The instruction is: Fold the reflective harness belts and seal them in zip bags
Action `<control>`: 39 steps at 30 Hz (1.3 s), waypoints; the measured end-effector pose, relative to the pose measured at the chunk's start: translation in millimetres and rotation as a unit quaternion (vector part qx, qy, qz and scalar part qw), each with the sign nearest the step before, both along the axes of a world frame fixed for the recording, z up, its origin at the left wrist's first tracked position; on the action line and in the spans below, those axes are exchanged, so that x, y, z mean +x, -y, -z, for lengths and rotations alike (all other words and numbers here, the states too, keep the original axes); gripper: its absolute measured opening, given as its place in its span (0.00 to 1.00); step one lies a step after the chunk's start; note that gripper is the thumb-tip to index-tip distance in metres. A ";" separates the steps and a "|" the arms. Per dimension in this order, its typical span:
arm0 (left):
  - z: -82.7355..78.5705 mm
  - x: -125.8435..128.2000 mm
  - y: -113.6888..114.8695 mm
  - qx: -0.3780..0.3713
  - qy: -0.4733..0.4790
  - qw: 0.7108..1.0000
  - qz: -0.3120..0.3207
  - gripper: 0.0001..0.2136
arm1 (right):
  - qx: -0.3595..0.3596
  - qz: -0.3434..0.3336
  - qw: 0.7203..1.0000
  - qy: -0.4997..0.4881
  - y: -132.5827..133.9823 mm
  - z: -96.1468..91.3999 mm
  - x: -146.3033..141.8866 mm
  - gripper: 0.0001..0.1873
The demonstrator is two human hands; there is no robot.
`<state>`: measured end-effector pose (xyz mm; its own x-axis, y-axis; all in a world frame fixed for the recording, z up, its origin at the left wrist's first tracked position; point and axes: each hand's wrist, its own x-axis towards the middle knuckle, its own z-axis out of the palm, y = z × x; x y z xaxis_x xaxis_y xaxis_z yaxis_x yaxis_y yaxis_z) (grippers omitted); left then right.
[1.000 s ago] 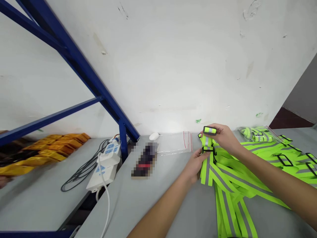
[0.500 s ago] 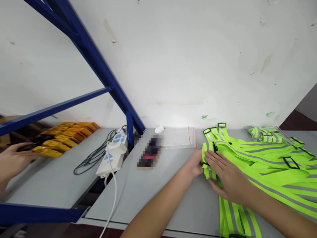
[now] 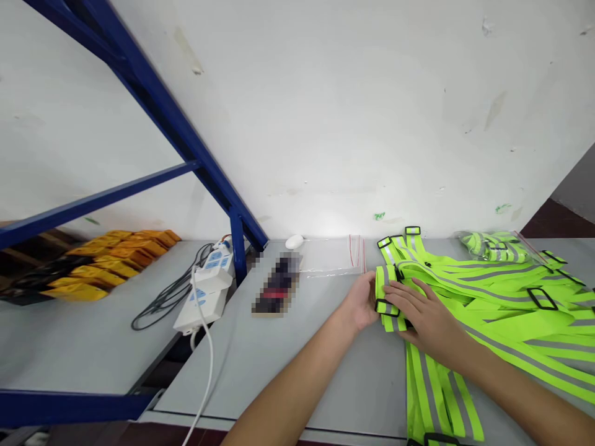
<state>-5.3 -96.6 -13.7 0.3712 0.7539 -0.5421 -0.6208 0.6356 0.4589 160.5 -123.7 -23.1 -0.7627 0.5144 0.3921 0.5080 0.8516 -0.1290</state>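
Observation:
Between my two hands is a folded bundle of neon-green reflective strap (image 3: 385,277) with grey stripes and a black buckle on its near side. My left hand (image 3: 361,301) grips its left side, the fingertips hidden behind it. From the right, my right hand (image 3: 430,319) presses its fingers against the bundle, thumb underneath. Loose reflective straps (image 3: 502,319) with black buckles lie spread to the right, and some hang toward the table's front edge. Left of my hands lies a flat clear zip bag (image 3: 328,257) with red lines at its end.
A filled clear bag of straps (image 3: 497,248) rests by the wall. A white oval object (image 3: 294,241) and a blurred-out item (image 3: 277,285) lie left of my hands. Beyond stand a power strip (image 3: 204,300) with cables, a blue frame post (image 3: 238,244) and rows of yellow packets (image 3: 111,257).
Another person's hand at the far left has gone out of view. My right fingers have shifted on the bundle, showing more of its buckle. The view has moved slightly.

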 end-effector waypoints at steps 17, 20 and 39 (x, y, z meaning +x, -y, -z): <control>-4.9 6.2 9.3 0.062 -0.109 0.992 -0.021 0.09 | -0.097 0.024 0.991 -0.087 1.7 -12.2 -4.1 0.28; -3.9 6.8 9.9 0.075 -0.120 0.989 -0.034 0.12 | -0.114 0.059 0.984 -0.126 2.7 -14.1 -6.0 0.11; -3.7 -1.6 9.5 0.118 0.013 0.993 0.026 0.15 | -0.465 0.124 0.813 -0.328 -6.4 -39.4 8.1 0.13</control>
<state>-6.9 -106.0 -9.9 0.4248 0.8380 -0.3425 -0.6033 0.5441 0.5831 168.6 -117.3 16.4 -0.3740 0.9270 0.0263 0.2113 0.1128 -0.9709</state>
